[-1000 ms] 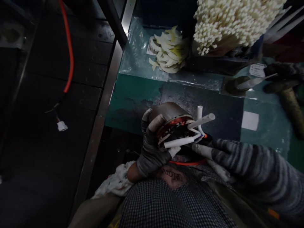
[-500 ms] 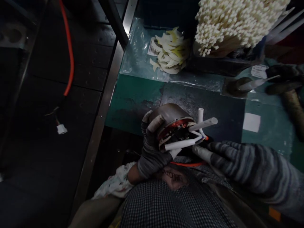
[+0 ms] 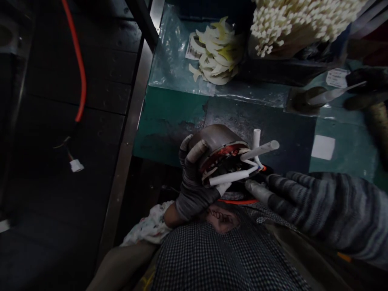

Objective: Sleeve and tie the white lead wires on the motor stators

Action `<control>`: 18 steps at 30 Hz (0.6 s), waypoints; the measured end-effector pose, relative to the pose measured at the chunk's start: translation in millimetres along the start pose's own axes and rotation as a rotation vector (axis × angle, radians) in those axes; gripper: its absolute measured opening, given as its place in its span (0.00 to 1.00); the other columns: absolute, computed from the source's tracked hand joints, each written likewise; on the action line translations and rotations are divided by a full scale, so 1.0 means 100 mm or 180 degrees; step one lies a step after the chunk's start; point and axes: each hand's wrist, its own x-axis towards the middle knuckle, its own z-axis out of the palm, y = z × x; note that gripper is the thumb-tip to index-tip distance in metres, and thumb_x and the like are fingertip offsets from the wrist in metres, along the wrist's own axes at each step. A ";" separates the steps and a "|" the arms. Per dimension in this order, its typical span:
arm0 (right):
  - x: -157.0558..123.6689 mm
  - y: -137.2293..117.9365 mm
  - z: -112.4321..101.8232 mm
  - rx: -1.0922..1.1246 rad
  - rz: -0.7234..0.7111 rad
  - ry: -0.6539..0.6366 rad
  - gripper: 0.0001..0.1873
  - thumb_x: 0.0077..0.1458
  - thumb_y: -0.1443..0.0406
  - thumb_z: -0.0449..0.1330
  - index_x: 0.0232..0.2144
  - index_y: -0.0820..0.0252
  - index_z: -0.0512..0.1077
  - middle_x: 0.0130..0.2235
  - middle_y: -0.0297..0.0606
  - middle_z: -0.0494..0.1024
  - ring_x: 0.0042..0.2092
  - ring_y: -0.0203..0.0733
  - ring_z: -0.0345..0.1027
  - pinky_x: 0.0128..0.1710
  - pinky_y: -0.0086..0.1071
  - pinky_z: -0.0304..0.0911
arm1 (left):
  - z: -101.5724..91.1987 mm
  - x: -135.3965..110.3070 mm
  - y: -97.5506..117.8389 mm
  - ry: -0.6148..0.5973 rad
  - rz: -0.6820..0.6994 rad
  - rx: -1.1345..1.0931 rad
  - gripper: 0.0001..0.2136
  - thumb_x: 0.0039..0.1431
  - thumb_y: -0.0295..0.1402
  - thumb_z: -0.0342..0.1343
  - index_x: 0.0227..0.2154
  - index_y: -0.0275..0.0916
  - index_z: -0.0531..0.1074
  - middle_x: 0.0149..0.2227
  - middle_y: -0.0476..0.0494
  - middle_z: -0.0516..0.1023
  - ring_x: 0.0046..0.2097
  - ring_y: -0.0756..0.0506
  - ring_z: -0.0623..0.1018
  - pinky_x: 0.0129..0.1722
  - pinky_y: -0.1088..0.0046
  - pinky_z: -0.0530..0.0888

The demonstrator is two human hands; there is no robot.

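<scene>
My left hand (image 3: 195, 176), in a grey glove with pale fingertips, grips a motor stator (image 3: 220, 139) from its left side. The stator is tilted, so its open end with copper windings (image 3: 224, 155) faces me. Wires leave that end through several white sleeves (image 3: 228, 178), which stick out to the right. They meet beside the orange end of a cable (image 3: 264, 167). My right hand (image 3: 287, 196), in a striped glove, is closed at this cable's dark part, thumb below and fingers above; the exact grip is partly hidden. An orange length of cable (image 3: 239, 201) passes below the stator.
Curved pale slips (image 3: 218, 56) lie on clear plastic over the green bench (image 3: 169, 117). Behind stands a bundle of cream tubes (image 3: 297, 24). A brush-like tool (image 3: 321, 97) and a white paper square (image 3: 323, 147) are at right. An orange cable (image 3: 77, 64) with a white connector (image 3: 76, 165) hangs left.
The view has shifted slightly, and the stator sits a little higher in the picture. Both hands keep nearly the same hold; the right hand's fingers have shifted slightly.
</scene>
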 end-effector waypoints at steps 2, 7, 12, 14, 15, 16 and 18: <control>0.15 0.01 -0.11 -0.0338 -0.0440 -0.0137 0.21 0.63 0.68 0.51 0.52 0.57 0.78 0.42 0.48 0.85 0.35 0.53 0.79 0.18 0.39 0.65 | 0.01 -0.01 0.00 0.0039 -0.0065 -0.0118 0.51 0.56 0.45 0.72 0.74 0.57 0.45 0.77 0.42 0.49 0.76 0.29 0.58 0.64 0.49 0.79; 0.37 -0.07 -0.31 -0.0702 -0.0384 -0.0358 0.22 0.61 0.72 0.52 0.49 0.56 0.81 0.42 0.47 0.86 0.36 0.52 0.78 0.23 0.40 0.67 | 0.04 -0.02 -0.01 0.0207 -0.0047 -0.0307 0.49 0.54 0.44 0.74 0.73 0.57 0.51 0.76 0.42 0.54 0.77 0.30 0.55 0.69 0.46 0.72; 0.44 -0.17 -0.31 -0.0750 -0.0305 -0.0510 0.24 0.61 0.74 0.49 0.48 0.56 0.82 0.42 0.45 0.86 0.33 0.51 0.79 0.22 0.40 0.66 | 0.03 -0.01 -0.04 0.0337 -0.0015 -0.0170 0.48 0.52 0.45 0.75 0.72 0.52 0.55 0.74 0.37 0.56 0.75 0.27 0.58 0.72 0.43 0.65; 0.47 -0.19 -0.24 -0.0635 -0.0342 -0.0378 0.25 0.63 0.73 0.46 0.45 0.59 0.83 0.39 0.48 0.86 0.32 0.53 0.79 0.19 0.41 0.63 | 0.01 0.01 -0.05 0.0295 0.0103 -0.0125 0.48 0.51 0.44 0.75 0.72 0.52 0.55 0.74 0.38 0.55 0.75 0.27 0.57 0.73 0.41 0.62; 0.48 -0.19 -0.20 -0.0556 -0.0329 -0.0229 0.26 0.63 0.72 0.44 0.43 0.61 0.84 0.38 0.50 0.85 0.31 0.54 0.79 0.18 0.42 0.62 | 0.00 0.03 -0.05 0.0250 0.0181 -0.0124 0.48 0.51 0.44 0.75 0.72 0.53 0.55 0.74 0.39 0.54 0.75 0.27 0.57 0.74 0.41 0.61; 0.47 -0.19 -0.16 -0.0496 -0.0283 -0.0095 0.27 0.64 0.72 0.43 0.41 0.62 0.84 0.38 0.52 0.85 0.31 0.55 0.79 0.17 0.42 0.62 | -0.02 0.04 -0.05 0.0205 0.0255 -0.0123 0.48 0.51 0.43 0.75 0.72 0.55 0.55 0.74 0.40 0.55 0.75 0.28 0.57 0.74 0.41 0.62; 0.40 -0.15 -0.12 -0.0474 -0.0159 0.0024 0.27 0.64 0.72 0.43 0.42 0.60 0.83 0.40 0.52 0.85 0.32 0.56 0.80 0.16 0.42 0.60 | -0.05 0.07 -0.04 0.0127 0.0300 -0.0095 0.49 0.51 0.42 0.75 0.72 0.58 0.54 0.74 0.41 0.55 0.75 0.29 0.58 0.73 0.44 0.64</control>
